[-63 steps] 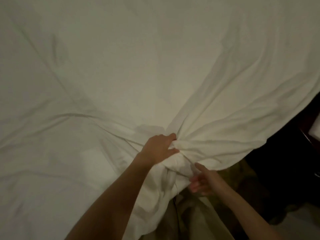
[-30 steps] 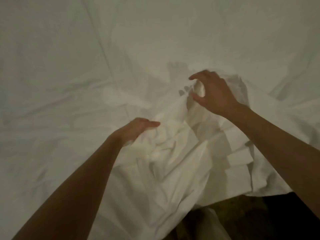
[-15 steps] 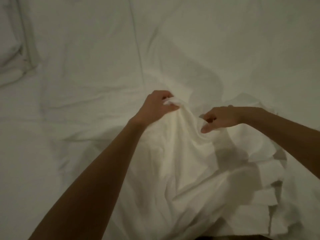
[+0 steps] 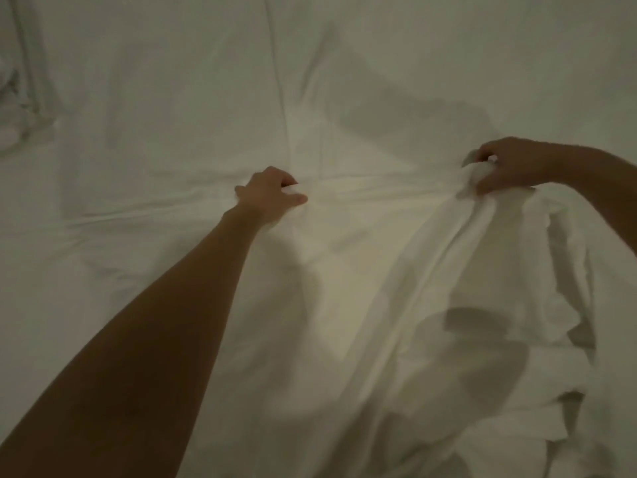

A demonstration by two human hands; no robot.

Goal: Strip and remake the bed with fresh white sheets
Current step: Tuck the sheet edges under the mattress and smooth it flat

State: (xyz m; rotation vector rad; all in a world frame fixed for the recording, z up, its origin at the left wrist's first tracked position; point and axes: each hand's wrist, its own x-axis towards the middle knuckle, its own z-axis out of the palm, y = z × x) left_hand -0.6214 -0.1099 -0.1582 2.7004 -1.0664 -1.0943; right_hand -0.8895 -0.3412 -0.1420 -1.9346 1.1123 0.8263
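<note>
While the room sits in dim, yellowish light, a person leans over a bed covered edge to edge in white cloth. Both bare arms reach out from the near side. The left hand is curled, fingers and thumb pinching a fold of the white sheet near the middle of the view. The right hand is well apart from it, off to the right and a little farther away, its fingers also curled round a gathered bunch of the same sheet.

Between the two hands the cloth is drawn into a taut ridge, with tight creases running from one grip to the other. More creases carry on past the left hand toward the left side of the bed. Below the right hand the sheet falls in long folds toward the near edge and piles into loose, rumpled layers at the lower right.

Beyond the hands the bedding lies mostly flat, marked by one long straight crease running away from the left hand toward the far side. A crumpled heap of white fabric lies at the far left edge, blurred and too dim to make out further.
</note>
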